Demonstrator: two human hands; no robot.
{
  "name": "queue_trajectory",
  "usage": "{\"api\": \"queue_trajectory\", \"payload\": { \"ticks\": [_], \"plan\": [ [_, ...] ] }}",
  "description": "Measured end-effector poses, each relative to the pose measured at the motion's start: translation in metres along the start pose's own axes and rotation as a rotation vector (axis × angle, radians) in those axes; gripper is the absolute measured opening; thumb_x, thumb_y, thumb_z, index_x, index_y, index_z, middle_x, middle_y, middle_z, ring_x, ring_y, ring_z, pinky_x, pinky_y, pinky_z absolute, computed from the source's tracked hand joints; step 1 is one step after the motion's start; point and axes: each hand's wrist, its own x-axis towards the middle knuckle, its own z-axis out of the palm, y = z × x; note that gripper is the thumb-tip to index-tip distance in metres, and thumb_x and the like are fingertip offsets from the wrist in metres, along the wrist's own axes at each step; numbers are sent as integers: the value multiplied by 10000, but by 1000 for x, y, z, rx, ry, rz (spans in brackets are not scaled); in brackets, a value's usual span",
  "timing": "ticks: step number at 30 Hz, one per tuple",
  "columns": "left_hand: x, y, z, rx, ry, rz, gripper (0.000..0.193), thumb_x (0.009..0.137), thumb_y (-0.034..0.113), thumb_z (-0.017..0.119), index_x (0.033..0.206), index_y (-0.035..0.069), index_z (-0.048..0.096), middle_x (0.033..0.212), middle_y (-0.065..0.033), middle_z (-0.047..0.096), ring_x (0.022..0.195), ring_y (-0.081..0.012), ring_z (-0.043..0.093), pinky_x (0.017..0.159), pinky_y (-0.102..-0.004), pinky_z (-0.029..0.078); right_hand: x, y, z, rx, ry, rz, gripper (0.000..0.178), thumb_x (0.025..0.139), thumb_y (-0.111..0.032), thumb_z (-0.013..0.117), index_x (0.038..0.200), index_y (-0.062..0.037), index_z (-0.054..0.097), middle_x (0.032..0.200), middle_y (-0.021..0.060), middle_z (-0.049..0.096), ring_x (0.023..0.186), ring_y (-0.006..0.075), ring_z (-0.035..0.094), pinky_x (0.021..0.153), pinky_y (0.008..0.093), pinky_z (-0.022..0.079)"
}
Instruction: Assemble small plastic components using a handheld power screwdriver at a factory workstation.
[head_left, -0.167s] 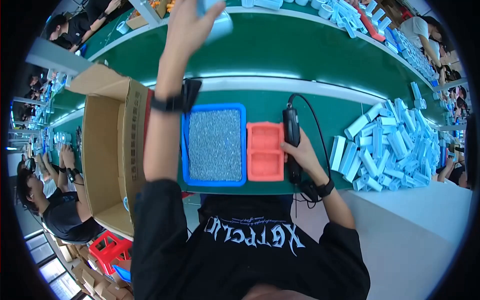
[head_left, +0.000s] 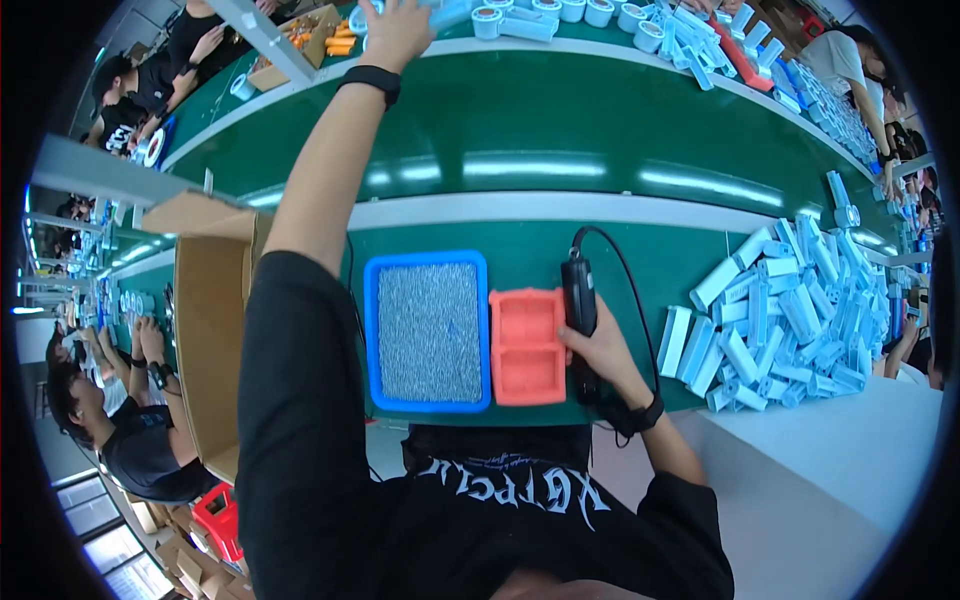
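The right hand (head_left: 602, 348) has its fingers wrapped around a black power tool (head_left: 579, 290), which stands along the right edge of a red tray (head_left: 530, 349). The left hand (head_left: 396, 36) is stretched far forward, fingers spread apart, by a pale blue part (head_left: 450, 14) at the upper edge of the view; whether they touch it, I cannot tell.

The red tray has two compartments, one behind the other. Just to its left is a blue tray (head_left: 372, 335), filled with small silvery bits (head_left: 430, 335). A black cord (head_left: 634, 270) loops from the tool's far end, passing between the right hand and a large heap of pale blue plastic pieces (head_left: 770, 310) on the right of the green surface (head_left: 520, 250).

On the left, an open cardboard box (head_left: 210, 350) stands near the blue tray; the left arm passes over and hides part of its right side. Beyond the pale rail (head_left: 520, 208) runs a wide green strip (head_left: 560, 120), with short round cups (head_left: 573, 11) lined up along its far side. Other people work to the left, (head_left: 150, 440) upper left and upper right.
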Motion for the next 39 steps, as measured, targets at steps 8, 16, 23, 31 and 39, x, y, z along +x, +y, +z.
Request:
{"api": "queue_trajectory", "payload": {
  "ticks": [8, 16, 23, 31, 39],
  "plan": [
    [57, 15, 140, 338, -323, 194, 279, 933, 237, 465, 1092, 206, 692, 1221, 25, 592, 1165, -186, 495, 967, -532, 314, 2, -13, -5, -167, 2, 113, 464, 801, -27, 682, 1205, 0, 453, 789, 50, 571, 614, 127, 611, 555, 285, 504],
    [70, 16, 170, 180, -91, 206, 238, 927, 215, 476, 1064, 178, 667, 1163, -6, 593, 1129, -205, 536, 914, -463, 404, 3, -12, -5, -224, 44, 127, 450, 792, -59, 704, 1159, 7, 452, 783, 51, 565, 590, 133, 595, 553, 296, 506],
    [42, -15, 101, -156, 110, 99, 199, 802, 154, 588, 977, 116, 674, 999, -109, 667, 943, -322, 654, 778, -489, 519, 4, -5, -2, -251, 20, 57, 431, 796, -115, 713, 1128, 15, 470, 795, 82, 573, 622, 164, 586, 582, 308, 496],
    [-201, 30, -229, -1004, 36, -83, 279, 811, 329, 646, 944, 84, 646, 836, -163, 645, 823, -360, 632, 734, -440, 503, 11, -38, -40, -1134, 19, -230, 406, 815, -246, 707, 1071, 24, 544, 773, 141, 589, 701, 265, 584, 664, 361, 477],
    [-516, -43, -284, -1361, -867, -156, 505, 847, 359, 686, 1221, 40, 567, 941, -99, 682, 869, -272, 660, 777, -361, 515, -40, -141, -3, -1137, -252, -470, 531, 843, -238, 670, 1296, -20, 499, 928, 107, 613, 838, 197, 585, 756, 327, 484]
  ]
}}
